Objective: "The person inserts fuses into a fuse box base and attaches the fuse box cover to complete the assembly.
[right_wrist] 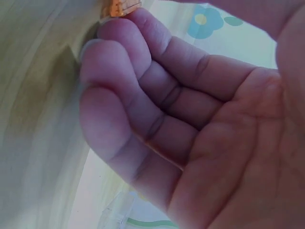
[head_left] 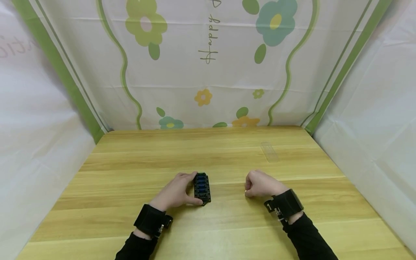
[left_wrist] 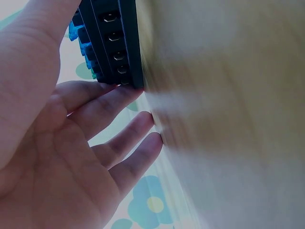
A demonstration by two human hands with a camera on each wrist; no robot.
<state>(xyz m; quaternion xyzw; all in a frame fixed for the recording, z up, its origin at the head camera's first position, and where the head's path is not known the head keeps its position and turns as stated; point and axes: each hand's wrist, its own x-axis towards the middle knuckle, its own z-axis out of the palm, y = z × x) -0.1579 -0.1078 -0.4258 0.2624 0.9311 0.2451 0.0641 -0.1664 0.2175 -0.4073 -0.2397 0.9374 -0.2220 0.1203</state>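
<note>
Your left hand (head_left: 173, 191) grips the oblong black-and-blue block (head_left: 202, 185) endwise; rightward, your right hand (head_left: 262, 184) pinches a small orange piece (right_wrist: 125, 6).

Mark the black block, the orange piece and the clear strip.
Black block (head_left: 202, 188), head view: middle of its top face.
Orange piece (right_wrist: 125, 7), right wrist view: middle of visible part.
Clear strip (head_left: 269, 152), head view: middle of its face.

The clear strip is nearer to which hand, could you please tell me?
Right. The right hand is on the near side of the clear strip, apart from it; the left hand is farther off, to its left, holding the black block.
</note>
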